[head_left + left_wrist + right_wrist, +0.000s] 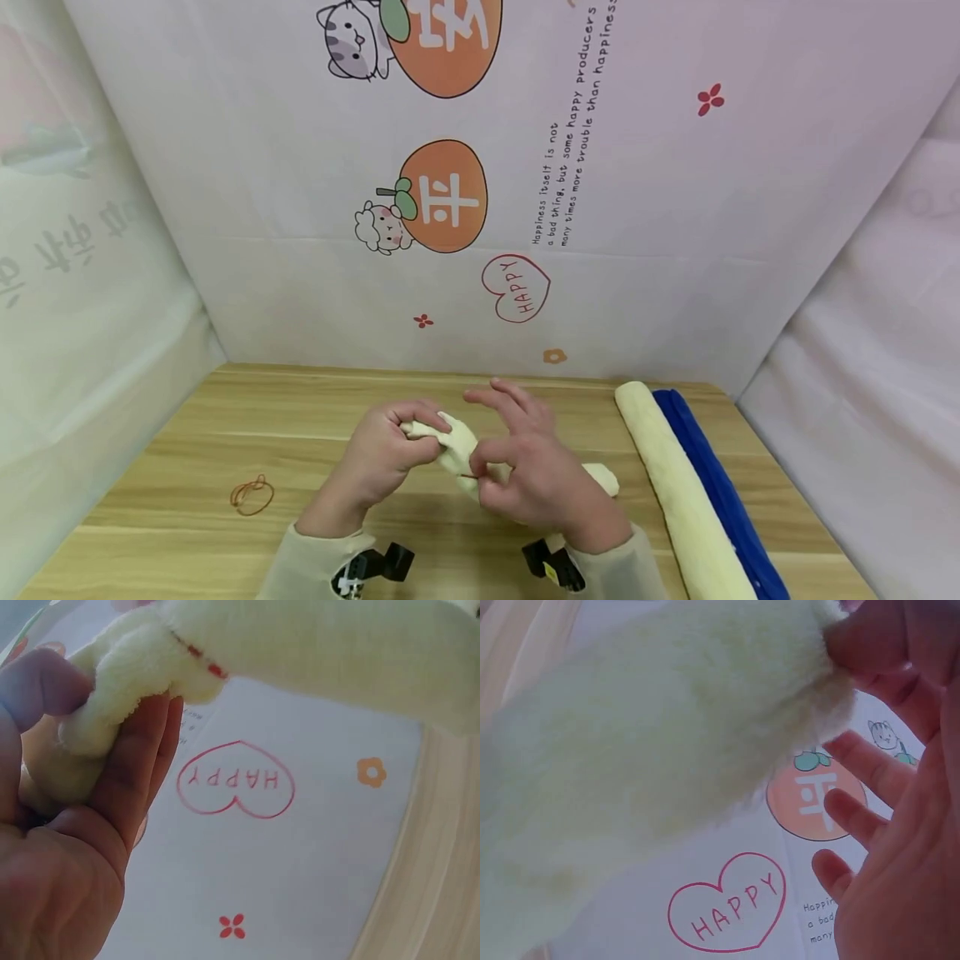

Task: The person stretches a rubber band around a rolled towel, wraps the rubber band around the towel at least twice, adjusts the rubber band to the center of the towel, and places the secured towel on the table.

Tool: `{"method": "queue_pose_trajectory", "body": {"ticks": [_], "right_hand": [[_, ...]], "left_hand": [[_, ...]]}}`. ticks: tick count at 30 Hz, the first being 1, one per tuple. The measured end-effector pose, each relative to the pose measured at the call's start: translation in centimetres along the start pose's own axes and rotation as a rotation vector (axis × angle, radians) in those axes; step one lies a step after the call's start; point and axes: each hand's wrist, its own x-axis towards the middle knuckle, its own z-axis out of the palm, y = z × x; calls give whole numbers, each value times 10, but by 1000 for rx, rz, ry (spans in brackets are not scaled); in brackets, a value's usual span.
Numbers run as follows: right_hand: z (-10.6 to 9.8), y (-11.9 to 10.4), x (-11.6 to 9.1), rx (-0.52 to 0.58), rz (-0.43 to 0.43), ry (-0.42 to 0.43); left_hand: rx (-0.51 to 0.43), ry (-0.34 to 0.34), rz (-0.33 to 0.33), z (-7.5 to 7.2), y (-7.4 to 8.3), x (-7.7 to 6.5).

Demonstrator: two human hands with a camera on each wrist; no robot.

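A pale yellow plush towel (459,442), rolled lengthwise, is held up between both hands over the table. My left hand (390,450) grips its bunched end, thumb and fingers on either side. Around the towel, just past that grip, runs a thin reddish-brown rubber band (199,652), seen in the left wrist view. At the band, the thumb and forefinger of my right hand (528,467) pinch together, the other fingers spread away. The towel's thick body (645,742) fills much of the right wrist view; its far end shows beyond my right wrist in the head view.
Loose rubber bands (252,495) lie on the wooden table (172,467) at the left. On the right, a long pale yellow roll (675,483) lies beside a long blue roll (720,492). A printed white cloth (637,292) stands behind the table.
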Motion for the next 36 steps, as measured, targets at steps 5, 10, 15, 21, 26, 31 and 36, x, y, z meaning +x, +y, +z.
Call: {"method": "queue_pose_trajectory", "body": {"ticks": [5,10,15,21,26,31,36], "right_hand": [[0,2,-2,-6,5,-1],[-3,6,-5,-4,28,-2],[-4,12,-7,3,52,-31],[-11,18,-12,34,116,-49],[-13,16,-10,1,184,-24],[-13,6,-6,-83,267,36],[2,-8,2,-229,343,40]], "left_hand": [[-4,77,-48,-7,1,0],[-15,111,-70,-11,1,2],[-39,181,-110,-15,2,2],[-139,278,-147,-15,1,5],[-296,307,-162,-6,1,8],[-384,387,-164,-6,5,9],[-456,386,-164,-5,11,7]]}}
